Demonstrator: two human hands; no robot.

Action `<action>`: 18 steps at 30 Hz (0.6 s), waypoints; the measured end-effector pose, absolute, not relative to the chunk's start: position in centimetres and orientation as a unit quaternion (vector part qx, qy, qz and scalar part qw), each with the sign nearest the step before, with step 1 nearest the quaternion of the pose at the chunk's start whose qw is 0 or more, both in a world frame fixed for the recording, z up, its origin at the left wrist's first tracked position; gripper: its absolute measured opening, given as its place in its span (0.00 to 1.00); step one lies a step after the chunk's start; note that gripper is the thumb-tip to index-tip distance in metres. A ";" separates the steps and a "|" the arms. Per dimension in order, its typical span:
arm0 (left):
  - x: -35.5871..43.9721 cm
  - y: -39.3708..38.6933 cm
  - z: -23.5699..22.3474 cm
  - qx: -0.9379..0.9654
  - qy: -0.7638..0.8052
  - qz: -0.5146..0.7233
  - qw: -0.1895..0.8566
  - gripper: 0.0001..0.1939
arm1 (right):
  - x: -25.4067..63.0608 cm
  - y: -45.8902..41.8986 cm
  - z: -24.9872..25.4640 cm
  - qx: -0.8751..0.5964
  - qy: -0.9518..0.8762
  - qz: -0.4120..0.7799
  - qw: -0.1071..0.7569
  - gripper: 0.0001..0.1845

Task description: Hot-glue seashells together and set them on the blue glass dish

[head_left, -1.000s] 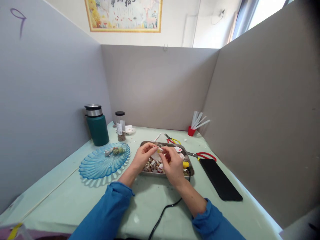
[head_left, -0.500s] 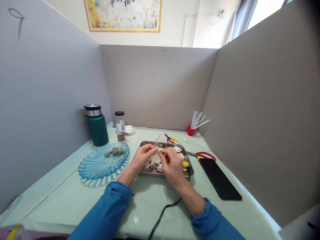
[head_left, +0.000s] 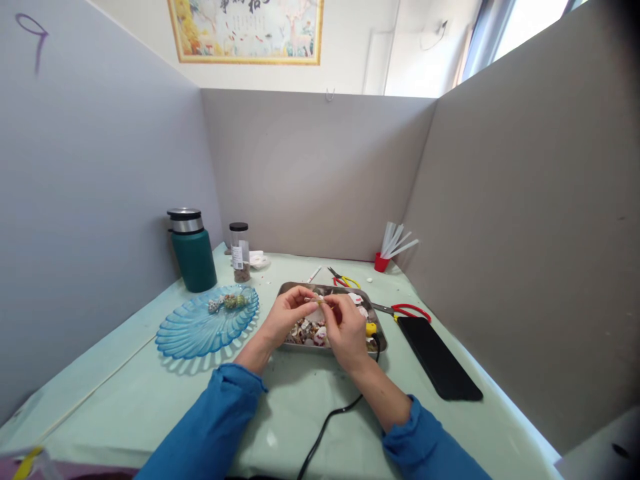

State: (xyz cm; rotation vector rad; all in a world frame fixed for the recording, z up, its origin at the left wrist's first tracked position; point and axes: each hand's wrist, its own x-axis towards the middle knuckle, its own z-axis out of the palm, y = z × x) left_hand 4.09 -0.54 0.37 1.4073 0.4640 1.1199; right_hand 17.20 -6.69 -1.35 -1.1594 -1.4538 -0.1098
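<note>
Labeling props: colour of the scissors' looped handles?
Red looped scissor handles, clearest in the head view.

The left hand point(head_left: 286, 315) and the right hand point(head_left: 346, 328) meet fingertip to fingertip above a shallow metal tray point(head_left: 384, 341) of mixed seashells, pinching a small pale piece point(head_left: 317, 301) with a yellowish spot, too small to identify. To the left lies a scalloped blue glass plate point(head_left: 193, 332) carrying small patterned beads or shells point(head_left: 230, 302); a dark green metal flask point(head_left: 194, 260) stands beyond it. On the right, red-handled scissors point(head_left: 411, 311) lie near a black rectangular phone point(head_left: 440, 360), and a small red cup point(head_left: 381, 262) holds translucent white sticks point(head_left: 397, 241) farther back on the pale green table point(head_left: 300, 413).
</note>
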 end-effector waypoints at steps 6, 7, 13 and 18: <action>4.2 -0.2 0.0 0.593 0.215 0.507 0.588 0.11 | 17.2 -6.7 -1.5 -0.487 -0.632 -0.040 0.602 0.07; 4.2 -0.1 -0.1 0.589 0.216 0.507 0.592 0.11 | 17.2 -6.7 -1.5 -0.483 -0.635 -0.039 0.602 0.07; 4.2 0.2 -0.5 0.554 0.204 0.494 0.638 0.12 | 17.1 -6.8 -1.3 -0.480 -0.641 -0.026 0.598 0.06; 4.1 -0.2 -0.2 0.546 0.194 0.462 0.672 0.14 | 17.1 -6.9 -1.3 -0.487 -0.648 -0.034 0.585 0.08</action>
